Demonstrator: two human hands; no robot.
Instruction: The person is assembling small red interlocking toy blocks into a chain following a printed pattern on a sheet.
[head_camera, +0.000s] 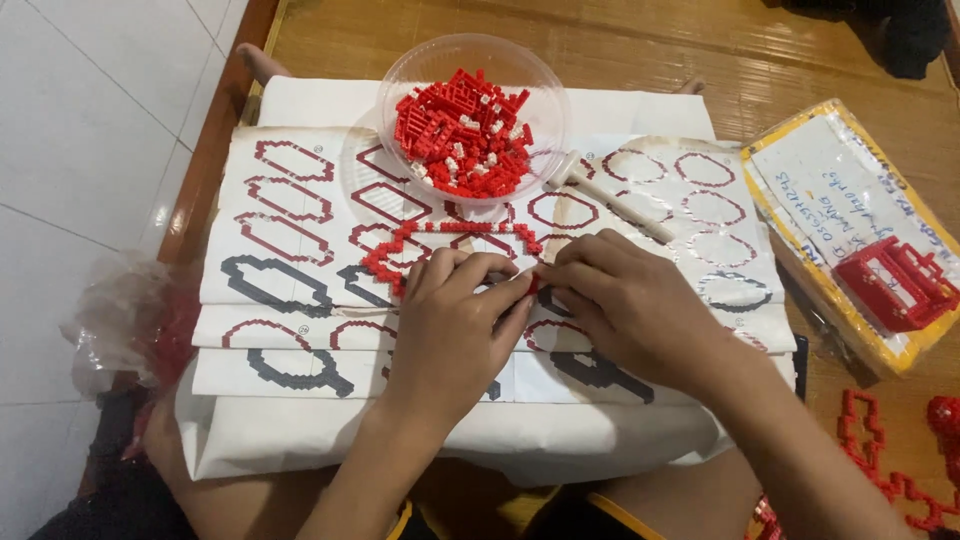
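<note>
- The left hand (455, 320) and right hand (625, 300) are pressed together over the instruction sheets (290, 350), fingertips pinched shut on a tiny red brick (533, 284).
- The red brick ring (440, 240) is judged light, thin, easily snapped; best held at its arc ends.
- Beyond, a clear bowl of red bricks (462, 130) and a white separator tool (605, 195) crowd the far edge; open room is left at the sheets' left side.

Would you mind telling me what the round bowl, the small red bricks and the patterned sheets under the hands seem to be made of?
The bowl looks like thin clear plastic: you see the sheets through its glossy wall. The red bricks seem to be hard moulded plastic, evenly coloured with a slight shine. The sheets look like matte white paper, folded and creased, printed with red and dark outlines. The left hand and right hand pinch a red piece together.
</note>
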